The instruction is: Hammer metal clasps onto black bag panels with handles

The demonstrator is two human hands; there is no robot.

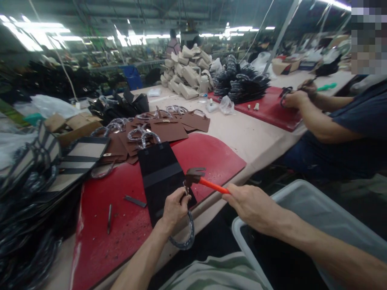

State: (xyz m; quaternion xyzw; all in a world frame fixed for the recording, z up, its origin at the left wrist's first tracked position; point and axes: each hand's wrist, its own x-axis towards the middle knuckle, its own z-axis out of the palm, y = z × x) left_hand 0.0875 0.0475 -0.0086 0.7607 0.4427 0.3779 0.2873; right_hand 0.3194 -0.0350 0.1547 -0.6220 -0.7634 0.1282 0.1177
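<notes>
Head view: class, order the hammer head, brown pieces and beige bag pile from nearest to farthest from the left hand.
1. Hammer head, just above the left hand.
2. Brown pieces, mid-table.
3. Beige bag pile, far end.

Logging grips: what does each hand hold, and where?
Right hand: hammer, by its orange handle. Left hand: black bag panel, at its strap fitting.

The left hand [175, 207] pinches with curled fingers, the right hand [250, 203] is fisted, both forearms extended.
</notes>
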